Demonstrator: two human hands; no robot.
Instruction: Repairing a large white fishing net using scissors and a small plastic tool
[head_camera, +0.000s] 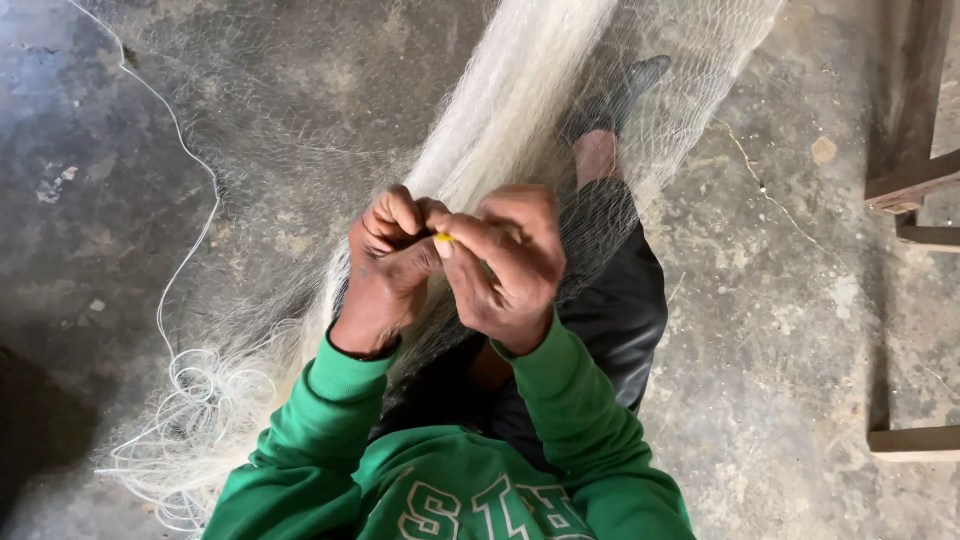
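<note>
My left hand (388, 262) and my right hand (510, 262) are held together over my lap, both with fingers curled. Between their fingertips sits a small yellow tool (444, 238), pinched with strands of a white fishing net (500, 100). The bunched net runs from my hands up across my leg to the top of the view, and thin mesh spreads out on both sides. My sleeves are green. Which hand bears the yellow tool is hard to tell, since both touch it.
A loose coil of white line (205, 395) lies on the concrete floor (780, 300) at the lower left, with one strand trailing up to the top left. A wooden frame (915, 185) stands at the right edge. My dark shoe (615, 95) shows under the mesh.
</note>
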